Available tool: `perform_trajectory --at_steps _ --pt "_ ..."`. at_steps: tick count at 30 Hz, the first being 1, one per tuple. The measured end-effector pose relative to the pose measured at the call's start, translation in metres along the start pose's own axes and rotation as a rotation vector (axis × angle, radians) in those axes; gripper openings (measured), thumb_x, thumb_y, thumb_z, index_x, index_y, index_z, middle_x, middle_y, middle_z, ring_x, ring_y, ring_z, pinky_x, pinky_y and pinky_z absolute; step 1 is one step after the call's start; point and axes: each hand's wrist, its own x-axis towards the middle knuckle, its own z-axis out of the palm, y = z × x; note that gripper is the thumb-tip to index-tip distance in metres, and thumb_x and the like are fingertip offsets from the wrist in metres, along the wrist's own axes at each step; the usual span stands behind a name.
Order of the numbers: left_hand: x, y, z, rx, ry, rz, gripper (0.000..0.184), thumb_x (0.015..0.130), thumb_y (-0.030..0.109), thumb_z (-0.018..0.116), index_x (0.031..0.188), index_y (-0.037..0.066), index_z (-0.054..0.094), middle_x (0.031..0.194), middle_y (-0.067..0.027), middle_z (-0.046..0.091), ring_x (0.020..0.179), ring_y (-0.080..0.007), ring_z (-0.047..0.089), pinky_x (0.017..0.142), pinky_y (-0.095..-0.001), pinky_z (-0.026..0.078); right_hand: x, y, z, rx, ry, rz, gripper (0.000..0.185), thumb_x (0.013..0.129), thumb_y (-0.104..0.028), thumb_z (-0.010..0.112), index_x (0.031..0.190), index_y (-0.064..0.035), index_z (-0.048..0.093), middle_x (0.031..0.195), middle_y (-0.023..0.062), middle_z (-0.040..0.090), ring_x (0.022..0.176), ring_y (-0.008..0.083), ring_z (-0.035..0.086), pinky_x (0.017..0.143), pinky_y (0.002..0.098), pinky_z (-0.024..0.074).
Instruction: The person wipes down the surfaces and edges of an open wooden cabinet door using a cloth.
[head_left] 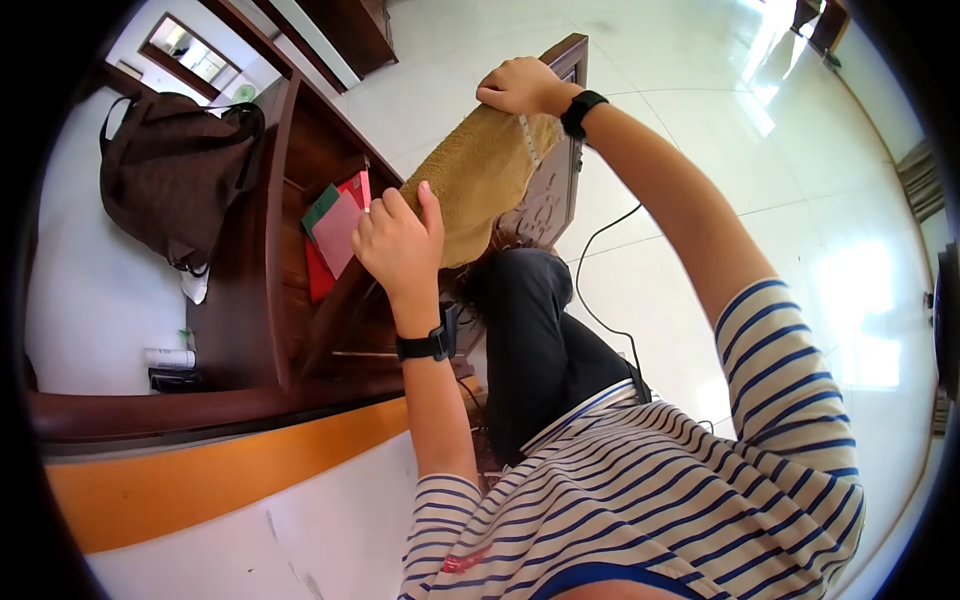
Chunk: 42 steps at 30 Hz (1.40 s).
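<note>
A tan towel (pixel 475 165) with a pale patterned strip hangs over the top edge of an open wooden cabinet door (pixel 556 195). At the door's far end, my right hand (pixel 525 88) is closed over the towel, fingers curled around the top edge. My left hand (pixel 400 240) is at the towel's near end beside the cabinet, fingers curled and thumb up. Its fingertips are partly hidden, but it appears to grip the towel's end. Carved panelling shows below the towel.
Inside the open cabinet (pixel 290 215) are red, green and pink booklets (pixel 338 235). A dark brown bag (pixel 180 175) lies on the white surface at left, near a small white bottle (pixel 168 358). A black cable (pixel 590 260) crosses the tiled floor beside my leg.
</note>
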Motion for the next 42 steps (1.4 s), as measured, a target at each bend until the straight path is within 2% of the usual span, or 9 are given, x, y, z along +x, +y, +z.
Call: perform_trajectory --at_steps 6,9,24,27,30,33,34,36,42 --pt "0.007 0.002 -0.009 0.099 -0.023 -0.055 0.034 0.092 0.039 0.060 0.078 0.008 0.059 0.071 -0.0084 0.060 0.068 -0.0283 0.061 0.060 -0.0415 0.045 0.005 -0.010 0.014 0.112 0.302 0.007 0.041 0.087 -0.039 0.044 0.074 -0.0130 0.073 0.069 0.0146 0.066 0.066 0.0359 0.062 0.061 0.0456 0.0494" --pt "0.011 0.004 -0.014 0.099 -0.073 -0.070 0.033 0.093 0.038 0.059 0.082 0.008 0.061 0.073 -0.0092 0.061 0.070 -0.0287 0.061 0.062 -0.0415 0.045 0.010 0.001 0.029 0.115 0.565 -0.124 0.036 0.081 -0.032 0.047 0.056 -0.0096 0.061 0.060 0.0134 0.061 0.057 0.0359 0.057 0.056 0.0456 0.0460" --pt "0.015 0.013 -0.017 0.138 -0.079 -0.047 0.028 0.095 0.032 0.058 0.093 0.004 0.064 0.077 -0.0088 0.062 0.071 -0.0286 0.059 0.066 -0.0417 0.045 0.019 -0.001 0.026 0.252 0.724 -0.242 0.031 0.079 -0.025 0.050 0.054 -0.0091 0.056 0.057 0.0083 0.057 0.060 0.0288 0.056 0.069 0.0397 0.0469" --pt "0.014 0.010 -0.027 0.081 -0.205 -0.090 0.031 0.096 0.031 0.057 0.100 0.002 0.065 0.089 -0.0124 0.065 0.081 -0.0313 0.062 0.071 -0.0418 0.047 0.017 -0.002 0.027 0.258 0.726 -0.222 0.030 0.079 -0.025 0.050 0.054 -0.0092 0.056 0.057 0.0079 0.057 0.060 0.0283 0.056 0.069 0.0392 0.0467" --pt "0.016 0.005 -0.053 -0.128 -0.317 -0.042 0.036 0.097 0.028 0.056 0.115 -0.002 0.063 0.115 -0.0187 0.064 0.104 -0.0353 0.061 0.086 -0.0428 0.049 0.011 0.000 0.024 0.196 0.703 -0.212 0.030 0.079 -0.024 0.050 0.054 -0.0093 0.056 0.058 0.0077 0.058 0.060 0.0273 0.056 0.069 0.0388 0.0466" --pt "0.016 -0.001 -0.078 -0.485 -0.298 -0.439 0.044 0.095 0.023 0.059 0.130 -0.005 0.055 0.141 -0.0206 0.051 0.128 -0.0364 0.051 0.104 -0.0429 0.042 0.006 -0.002 0.023 0.251 0.776 -0.228 0.028 0.078 -0.025 0.050 0.055 -0.0097 0.056 0.057 0.0070 0.057 0.062 0.0265 0.056 0.067 0.0389 0.0452" --pt "0.018 -0.003 -0.085 -0.348 -0.277 -0.418 0.046 0.094 0.028 0.059 0.129 -0.003 0.055 0.135 -0.0203 0.056 0.120 -0.0394 0.055 0.100 -0.0436 0.045 0.004 -0.003 0.022 0.259 0.769 -0.226 0.028 0.078 -0.025 0.050 0.055 -0.0097 0.056 0.057 0.0070 0.057 0.062 0.0265 0.056 0.067 0.0389 0.0452" --pt "0.018 -0.010 -0.093 -0.152 -0.534 -0.413 0.048 0.093 0.033 0.060 0.125 -0.002 0.058 0.127 -0.0187 0.061 0.110 -0.0384 0.060 0.096 -0.0437 0.047 0.000 -0.002 0.018 0.206 0.754 -0.206 0.028 0.078 -0.024 0.050 0.056 -0.0097 0.057 0.058 0.0065 0.057 0.062 0.0264 0.056 0.068 0.0385 0.0451" --pt "-0.011 0.004 -0.059 0.149 -0.221 -0.162 0.046 0.095 0.039 0.058 0.119 -0.001 0.061 0.115 -0.0217 0.063 0.101 -0.0386 0.060 0.098 -0.0448 0.045 0.002 -0.004 0.020 0.213 0.741 -0.178 0.028 0.079 -0.025 0.049 0.058 -0.0094 0.060 0.058 0.0071 0.058 0.062 0.0264 0.056 0.069 0.0385 0.0456"
